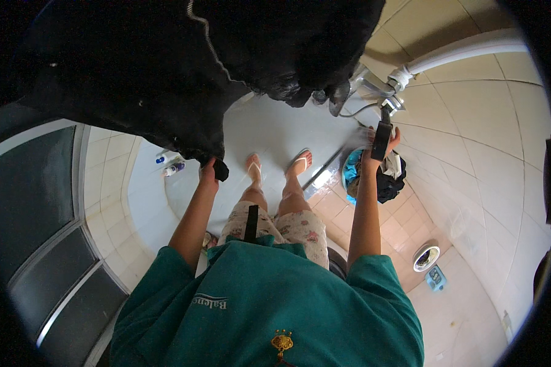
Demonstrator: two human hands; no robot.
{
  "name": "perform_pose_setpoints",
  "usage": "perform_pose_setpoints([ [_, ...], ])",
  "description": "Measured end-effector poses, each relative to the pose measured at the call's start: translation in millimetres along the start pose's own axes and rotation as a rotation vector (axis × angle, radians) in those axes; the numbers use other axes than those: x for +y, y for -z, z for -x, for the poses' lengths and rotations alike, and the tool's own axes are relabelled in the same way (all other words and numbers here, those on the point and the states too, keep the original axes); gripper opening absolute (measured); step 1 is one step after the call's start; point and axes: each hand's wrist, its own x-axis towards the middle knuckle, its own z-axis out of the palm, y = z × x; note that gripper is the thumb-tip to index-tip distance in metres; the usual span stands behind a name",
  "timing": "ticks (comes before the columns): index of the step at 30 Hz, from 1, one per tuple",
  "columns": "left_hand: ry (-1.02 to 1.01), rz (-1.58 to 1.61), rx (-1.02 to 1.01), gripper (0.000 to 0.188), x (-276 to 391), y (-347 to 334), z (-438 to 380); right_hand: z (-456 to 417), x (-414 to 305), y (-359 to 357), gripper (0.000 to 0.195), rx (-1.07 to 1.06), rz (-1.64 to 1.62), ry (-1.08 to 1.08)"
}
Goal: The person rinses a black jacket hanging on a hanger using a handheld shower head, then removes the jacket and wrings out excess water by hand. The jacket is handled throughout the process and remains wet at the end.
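A large, wet black cloth item (133, 59), with a pale seam or zipper running down it, hangs across the top of the view. My left hand (208, 173) grips its lower corner. On the right, my right hand (394, 140) is at a flat black bar-shaped fixture (381, 141) below a chrome tap (389, 94). Fingers show on both sides of the bar, which hides the palm, so whether I grip it is unclear. Water sprays leftward beside this hand. Beneath my right forearm, a basin (345, 172) holds blue, black and white cloth items.
A thick white pipe (468, 50) meets the tap along the tiled wall (468, 137). Two bottles (173, 169) lie at the left on the pale floor (257, 124). A dark raised strip (323, 169) borders the pinkish tiles. Dark panelled framing (36, 183) stands at far left.
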Motion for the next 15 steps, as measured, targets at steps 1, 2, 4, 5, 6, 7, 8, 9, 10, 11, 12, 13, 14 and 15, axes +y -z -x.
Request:
perform_pose_setpoints([
  [1,-0.064,-0.008,0.044,0.043,4.6,-4.5,9.1,8.7,11.9,10.6,0.053,-0.050,0.217,0.101],
  [2,-0.128,-0.016,0.088,0.043,9.2,-8.5,18.7,17.3,23.1,21.4,0.051,-0.078,0.431,0.214],
  [4,-0.260,-0.032,0.165,0.045,23.4,-15.9,41.5,46.2,31.9,17.5,0.041,-0.033,0.276,-0.102],
  [5,-0.323,-0.042,0.197,0.045,28.3,-15.0,48.0,72.5,4.0,-8.6,0.036,0.026,0.046,-0.370],
  [6,-0.340,0.060,0.128,0.043,29.2,-4.0,43.6,93.3,4.4,-14.5,0.028,-0.061,0.002,-0.495],
  [7,-0.358,0.071,0.046,0.046,34.1,1.6,48.6,115.0,-8.3,-32.3,0.031,-0.183,0.047,-0.584],
  [8,-0.347,0.097,0.024,0.047,37.5,6.3,47.8,138.3,2.6,-40.7,0.031,-0.337,0.029,-0.603],
  [9,-0.336,0.121,0.002,0.048,42.1,13.9,45.3,159.1,3.0,-56.2,0.033,-0.500,0.106,-0.666],
  [10,-0.216,0.177,-0.027,0.052,45.1,26.6,39.3,184.9,6.6,-70.9,0.035,-0.634,0.097,-0.702],
  [11,-0.160,0.199,-0.100,0.043,45.7,40.8,35.2,208.4,14.5,-87.4,0.040,-0.699,0.022,-0.886],
  [12,-0.084,0.265,-0.196,0.037,56.6,38.2,49.2,230.7,21.3,-104.1,0.049,-0.745,-0.005,-1.023],
  [13,-0.006,0.327,-0.296,0.034,73.9,30.8,73.2,251.1,28.2,-124.5,0.059,-0.784,-0.009,-1.105],
  [14,0.052,0.332,-0.420,0.037,87.5,33.4,88.9,270.4,39.0,-142.1,0.075,-0.816,-0.036,-1.163],
  [15,0.111,0.338,-0.542,0.042,98.8,38.7,101.8,286.4,40.9,-168.8,0.089,-0.747,-0.027,-1.262],
])
